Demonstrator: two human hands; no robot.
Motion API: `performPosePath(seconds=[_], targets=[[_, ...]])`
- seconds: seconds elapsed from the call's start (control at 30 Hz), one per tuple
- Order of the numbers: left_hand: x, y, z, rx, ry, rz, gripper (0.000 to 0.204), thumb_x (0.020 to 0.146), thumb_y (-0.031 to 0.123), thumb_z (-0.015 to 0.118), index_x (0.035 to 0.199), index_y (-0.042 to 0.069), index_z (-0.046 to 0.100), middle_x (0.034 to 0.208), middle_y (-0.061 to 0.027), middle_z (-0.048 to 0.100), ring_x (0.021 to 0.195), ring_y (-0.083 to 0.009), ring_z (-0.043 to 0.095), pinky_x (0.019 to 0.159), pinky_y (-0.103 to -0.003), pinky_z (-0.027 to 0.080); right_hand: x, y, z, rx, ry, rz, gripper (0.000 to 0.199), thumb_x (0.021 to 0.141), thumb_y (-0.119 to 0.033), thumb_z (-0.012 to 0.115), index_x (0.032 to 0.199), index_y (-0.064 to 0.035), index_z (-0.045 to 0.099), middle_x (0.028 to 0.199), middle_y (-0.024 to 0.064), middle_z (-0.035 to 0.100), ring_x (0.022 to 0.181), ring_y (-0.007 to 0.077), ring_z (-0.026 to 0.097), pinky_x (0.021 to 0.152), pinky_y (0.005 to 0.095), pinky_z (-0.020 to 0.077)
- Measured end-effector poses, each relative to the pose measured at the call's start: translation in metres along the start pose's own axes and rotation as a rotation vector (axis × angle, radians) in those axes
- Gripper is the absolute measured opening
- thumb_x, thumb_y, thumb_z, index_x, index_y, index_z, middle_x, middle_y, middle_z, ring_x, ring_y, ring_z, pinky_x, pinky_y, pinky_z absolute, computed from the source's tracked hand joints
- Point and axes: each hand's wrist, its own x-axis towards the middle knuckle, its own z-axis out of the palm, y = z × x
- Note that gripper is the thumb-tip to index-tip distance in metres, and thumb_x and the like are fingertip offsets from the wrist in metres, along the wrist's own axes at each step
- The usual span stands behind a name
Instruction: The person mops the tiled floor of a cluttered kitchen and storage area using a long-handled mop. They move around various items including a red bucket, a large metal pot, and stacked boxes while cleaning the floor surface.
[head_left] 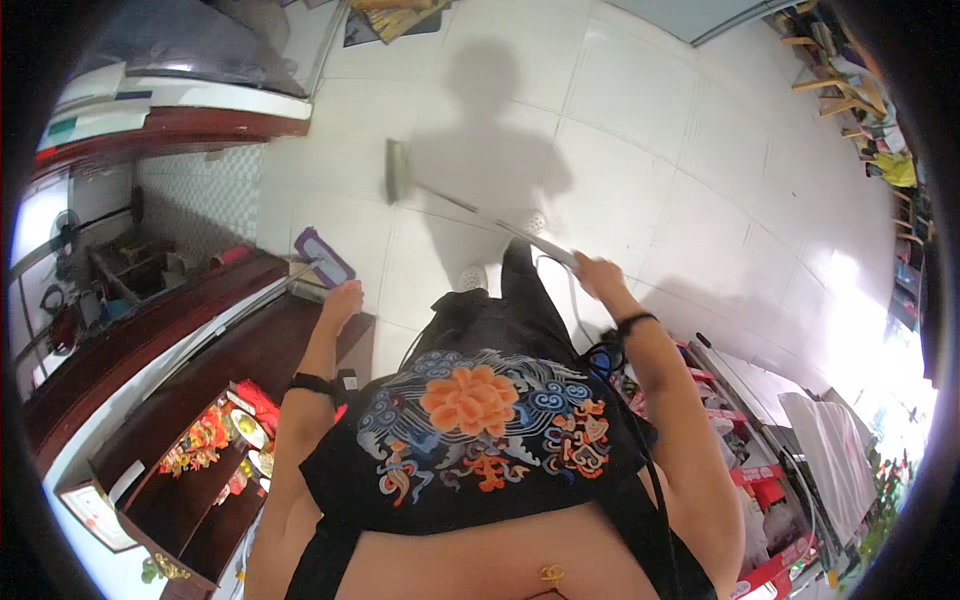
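Note:
My right hand (600,278) is closed around the upper end of a pale pole. This belongs to a long-handled floor tool (540,243) that slants away to the left. Its broad, narrow head (399,170) meets the tiles and is blurred, so I cannot tell whether it is a broom or a mop. A thin grey cord hangs in a curve beside the pole. My left hand (343,303) has its fingers curled, just below a purple flat mop head (325,258) next to the cabinet. Whatever lies inside those fingers is hidden.
On my left stands a dark wooden cabinet (215,395) with red and gold decorations. A mirror (150,220) is beyond it. Boxes and bags (765,490) crowd the right side, near a white cloth (828,455). Wooden stools (835,95) line the far right. Pale floor tiles (640,130) stretch ahead.

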Motion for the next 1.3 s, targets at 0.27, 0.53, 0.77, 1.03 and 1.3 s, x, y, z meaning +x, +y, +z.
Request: performPosePath(seconds=[0.27, 0.53, 0.77, 1.03, 1.3], targets=[[0.088, 0.074, 0.08, 0.307, -0.194, -0.045, 0.039, 0.09, 0.032, 0.05, 0.121, 0.009, 0.052, 0.103, -0.0056, 0.061, 0.09, -0.0166, 0.059, 0.074, -0.032, 0.045, -0.25, 0.154, -0.028, 0.13, -0.067, 0.686, 0.046, 0.086, -0.041, 0.046, 0.129, -0.0246, 0.043, 0.097, 0.0229, 0.062, 0.091, 0.0419, 0.059, 0.078, 0.0521, 0.046], [0.114, 0.171, 0.124, 0.329, -0.268, 0.117, 0.035, 0.088, 0.03, 0.051, 0.115, 0.008, 0.055, 0.097, -0.0061, 0.061, 0.084, -0.0163, 0.059, 0.068, -0.029, 0.044, -0.321, 0.2, -0.041, 0.058, 0.039, 0.988, 0.044, 0.087, -0.041, 0.044, 0.126, -0.022, 0.047, 0.095, 0.0234, 0.063, 0.091, 0.0422, 0.059, 0.078, 0.0515, 0.0461], [0.142, 0.18, 0.103, 0.437, -0.244, -0.02, 0.037, 0.091, 0.034, 0.047, 0.119, 0.009, 0.053, 0.103, -0.0076, 0.061, 0.087, -0.0194, 0.058, 0.072, -0.033, 0.045, -0.298, 0.164, -0.08, 0.131, 0.209, 0.785, 0.045, 0.087, -0.043, 0.048, 0.124, -0.0185, 0.051, 0.085, 0.0242, 0.062, 0.08, 0.0421, 0.061, 0.068, 0.0497, 0.0483], [0.173, 0.227, 0.085, 0.371, -0.214, -0.014, 0.026, 0.084, 0.026, 0.055, 0.103, 0.008, 0.06, 0.087, -0.0048, 0.061, 0.071, -0.0133, 0.059, 0.057, -0.025, 0.044, -0.005, 0.044, -0.172, 0.272, 0.05, 0.304, 0.048, 0.089, -0.04, 0.046, 0.132, -0.0212, 0.04, 0.078, 0.0225, 0.063, 0.075, 0.0416, 0.061, 0.068, 0.0503, 0.0482], [0.179, 0.346, 0.035, 0.302, -0.097, 0.175, 0.025, 0.083, 0.017, 0.056, 0.105, 0.005, 0.06, 0.085, -0.0052, 0.062, 0.076, -0.0117, 0.061, 0.06, -0.025, 0.046, 0.3, -0.077, -0.268, 0.131, 0.1, -0.042, 0.041, 0.088, -0.032, 0.047, 0.128, -0.0227, 0.045, 0.094, 0.0144, 0.065, 0.088, 0.0336, 0.062, 0.074, 0.0451, 0.0493]])
